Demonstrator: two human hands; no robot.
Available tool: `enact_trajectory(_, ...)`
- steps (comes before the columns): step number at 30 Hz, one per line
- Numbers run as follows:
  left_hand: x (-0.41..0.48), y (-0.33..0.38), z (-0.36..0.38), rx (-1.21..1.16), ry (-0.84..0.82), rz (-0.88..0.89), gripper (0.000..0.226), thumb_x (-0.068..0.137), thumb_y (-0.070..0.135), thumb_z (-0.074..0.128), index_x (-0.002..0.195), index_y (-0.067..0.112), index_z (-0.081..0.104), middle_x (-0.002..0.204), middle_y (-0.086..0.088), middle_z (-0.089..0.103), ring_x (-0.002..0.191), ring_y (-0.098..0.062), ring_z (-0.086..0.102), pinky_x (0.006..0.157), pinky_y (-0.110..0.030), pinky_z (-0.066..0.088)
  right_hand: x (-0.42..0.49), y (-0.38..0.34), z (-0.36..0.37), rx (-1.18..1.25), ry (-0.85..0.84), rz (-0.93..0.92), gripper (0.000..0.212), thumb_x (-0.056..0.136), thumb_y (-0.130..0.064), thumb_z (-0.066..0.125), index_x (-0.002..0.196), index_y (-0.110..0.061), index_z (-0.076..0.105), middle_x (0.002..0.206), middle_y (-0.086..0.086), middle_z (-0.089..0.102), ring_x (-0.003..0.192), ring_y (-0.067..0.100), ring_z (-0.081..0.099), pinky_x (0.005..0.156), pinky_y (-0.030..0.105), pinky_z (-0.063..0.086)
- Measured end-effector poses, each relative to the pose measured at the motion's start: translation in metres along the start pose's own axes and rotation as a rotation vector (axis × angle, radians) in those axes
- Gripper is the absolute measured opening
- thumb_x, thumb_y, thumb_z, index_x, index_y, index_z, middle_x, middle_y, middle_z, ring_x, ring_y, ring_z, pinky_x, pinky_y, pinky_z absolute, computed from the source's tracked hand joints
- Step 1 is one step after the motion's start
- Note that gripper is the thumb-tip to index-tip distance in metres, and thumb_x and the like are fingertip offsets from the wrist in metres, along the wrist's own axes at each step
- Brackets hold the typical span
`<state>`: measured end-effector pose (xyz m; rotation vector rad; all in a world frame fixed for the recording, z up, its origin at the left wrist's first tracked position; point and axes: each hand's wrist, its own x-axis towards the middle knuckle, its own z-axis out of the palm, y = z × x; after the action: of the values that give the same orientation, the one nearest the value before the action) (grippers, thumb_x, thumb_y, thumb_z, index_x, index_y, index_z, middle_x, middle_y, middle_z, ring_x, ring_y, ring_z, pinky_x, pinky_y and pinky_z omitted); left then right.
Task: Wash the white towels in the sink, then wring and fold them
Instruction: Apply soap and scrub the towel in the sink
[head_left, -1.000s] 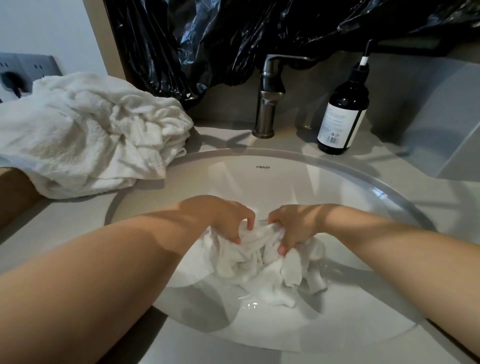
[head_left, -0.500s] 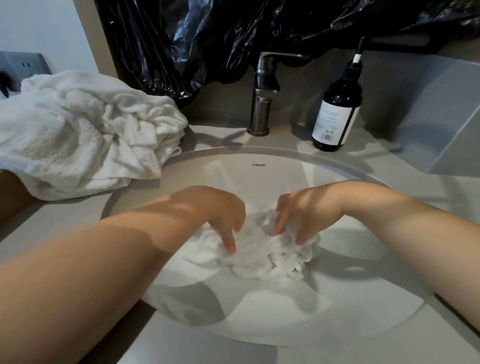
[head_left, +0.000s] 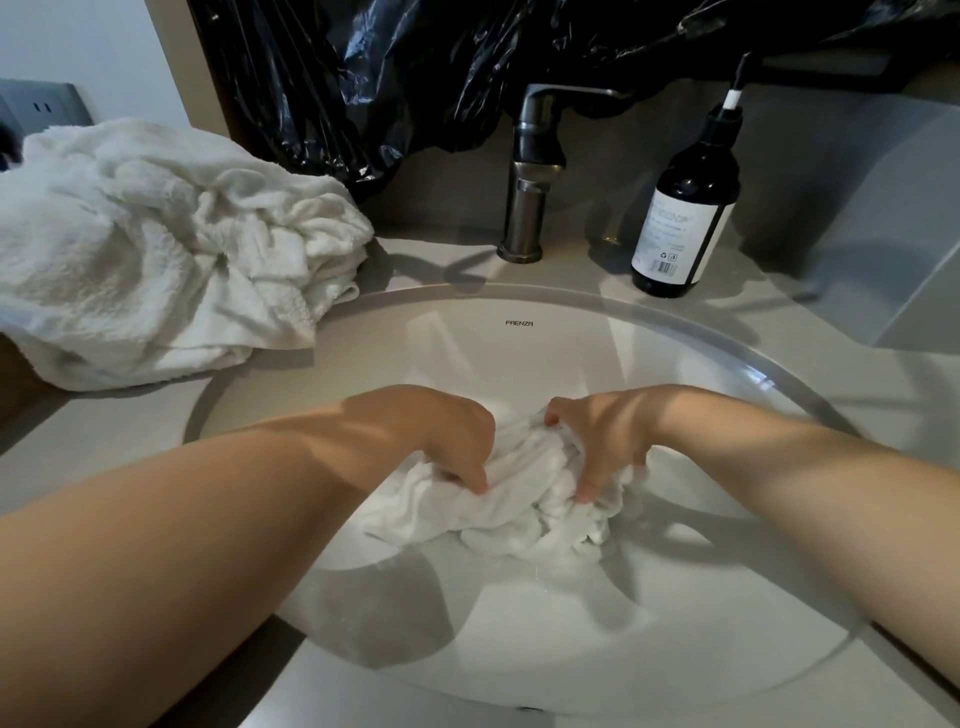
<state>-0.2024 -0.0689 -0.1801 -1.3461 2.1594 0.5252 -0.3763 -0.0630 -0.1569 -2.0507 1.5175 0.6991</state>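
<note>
Both my hands, left hand (head_left: 447, 441) & right hand (head_left: 602, 441), fingers clenched into the wet towel (head_left: 519, 499) mid sink (head_left: 519, 312), prob scrubbing; other towels (head_left: 156, 249) parked far left on worktop (head_left: 441, 265) to stay dry.

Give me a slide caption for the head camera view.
The left hand and right hand grip a white towel in the sink; more towels lie on the counter.

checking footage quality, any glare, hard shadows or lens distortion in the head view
Head view: wide-angle bend stretches the edges; hard shadows fan across the sink; glare glints on the black plastic; the gripped towel is nearly blown out.
</note>
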Motion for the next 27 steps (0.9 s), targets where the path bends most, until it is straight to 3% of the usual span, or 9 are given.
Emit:
enact_trajectory(2,-0.003,-0.001,-0.002,-0.015,0.034,0.006,0.035,0.091,0.036,0.062,0.102,0.003,0.059,0.103,-0.011,0.060,0.083,-0.021,0.049,0.062,-0.025,0.037,-0.003,0.003,-0.006,0.016,0.094,-0.042,0.064,0.067,-0.018,0.083,0.121,-0.022,0.048,0.101,-0.001,0.056,0.092,0.023,0.062,0.062,0.032,0.054)
enact_trajectory(5,-0.006,-0.014,-0.003,-0.218,0.085,-0.033,0.039,0.085,0.033,0.068,0.116,0.018,0.049,0.104,0.002,0.061,0.092,-0.021,0.059,0.075,-0.029,0.046,-0.008,0.010,-0.014,0.191,0.225,-0.142,0.051,0.064,-0.007,0.083,0.106,-0.023,0.059,0.099,-0.001,0.057,0.087,0.019,0.057,0.062,0.030,0.051)
enact_trajectory(7,-0.009,-0.021,-0.007,-0.359,0.101,-0.007,0.024,0.085,0.024,0.065,0.107,0.020,0.057,0.089,0.002,0.066,0.079,-0.018,0.063,0.068,-0.024,0.048,-0.015,0.014,-0.019,0.354,0.272,-0.216,0.049,0.061,-0.001,0.082,0.098,-0.025,0.062,0.094,-0.001,0.059,0.085,0.018,0.058,0.064,0.031,0.051)
enact_trajectory(9,-0.017,-0.026,-0.015,-0.435,0.166,0.049,0.005,0.086,0.019,0.064,0.082,0.021,0.063,0.071,0.005,0.061,0.065,-0.013,0.055,0.059,-0.019,0.043,-0.022,0.017,-0.023,0.491,0.268,-0.300,0.047,0.052,0.001,0.082,0.090,-0.022,0.065,0.089,0.002,0.063,0.080,0.017,0.059,0.062,0.030,0.048)
enact_trajectory(12,-0.032,-0.038,-0.024,-0.670,0.279,0.166,0.028,0.090,0.018,0.064,0.063,0.023,0.057,0.060,0.002,0.048,0.058,-0.012,0.042,0.053,-0.019,0.035,-0.033,0.022,-0.029,0.672,0.199,-0.423,0.044,0.036,-0.003,0.075,0.076,-0.019,0.064,0.082,0.009,0.061,0.075,0.023,0.058,0.055,0.028,0.044)
enact_trajectory(15,-0.041,-0.041,-0.028,-1.058,0.196,0.292,0.005,0.092,0.015,0.059,0.091,0.011,0.056,0.084,-0.011,0.050,0.074,-0.021,0.049,0.062,-0.021,0.043,-0.040,0.025,-0.036,0.930,0.155,-0.538,0.035,0.026,-0.005,0.069,0.059,-0.016,0.061,0.068,0.010,0.056,0.064,0.025,0.056,0.053,0.026,0.042)
enact_trajectory(20,-0.047,-0.044,-0.040,-1.456,0.105,0.408,0.026,0.086,0.014,0.058,0.112,0.012,0.064,0.105,-0.004,0.071,0.093,-0.017,0.068,0.085,-0.028,0.055,-0.051,0.026,-0.042,1.272,-0.050,-0.583,0.058,0.023,0.000,0.070,0.080,-0.001,0.069,0.073,0.016,0.068,0.063,0.027,0.068,0.055,0.026,0.055)
enact_trajectory(24,-0.048,-0.045,-0.040,-1.310,0.164,0.194,0.014,0.098,0.016,0.053,0.098,0.014,0.067,0.094,-0.003,0.071,0.084,-0.015,0.068,0.079,-0.028,0.056,-0.035,0.025,-0.036,1.074,-0.040,-0.207,0.040,0.054,-0.016,0.070,0.091,-0.005,0.062,0.089,0.015,0.061,0.069,0.023,0.062,0.065,0.030,0.051)
enact_trajectory(27,-0.038,-0.045,-0.034,-0.639,0.160,-0.043,0.026,0.099,0.034,0.053,0.110,0.014,0.066,0.111,-0.006,0.067,0.101,-0.021,0.063,0.096,-0.039,0.050,-0.027,0.019,-0.031,0.734,-0.009,-0.085,0.026,0.084,-0.019,0.059,0.110,-0.016,0.060,0.106,0.009,0.058,0.083,0.020,0.058,0.066,0.028,0.049)
